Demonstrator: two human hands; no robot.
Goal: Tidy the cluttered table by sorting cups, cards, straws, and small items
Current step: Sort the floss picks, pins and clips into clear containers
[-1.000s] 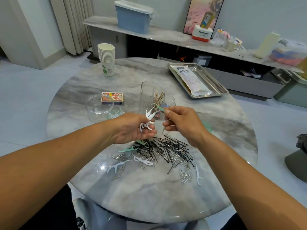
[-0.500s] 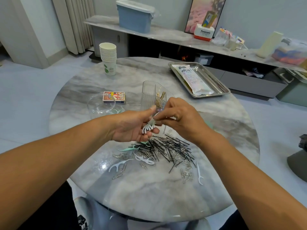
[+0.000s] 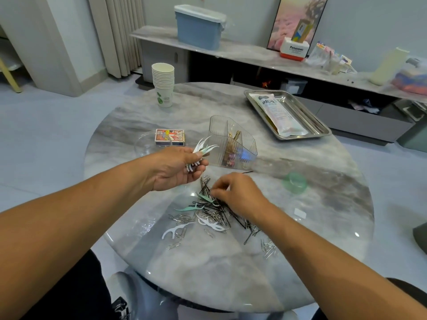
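right hand (image 3: 239, 195), fingers curled down into the heap of black hairpins (image 3: 217, 210) at centre frame, seems to pinch at a mint floss pick (image 3: 204, 197) by its fingertips, though the grip itself is hidden. left hand (image 3: 175, 168), just above and left, clutches a bundle of floss picks (image 3: 201, 150), points fanned toward the upper right. more picks lie lower left of the heap, long axes slanting. bare marble table (image 3: 231, 273) below gives room; its edge is well off.
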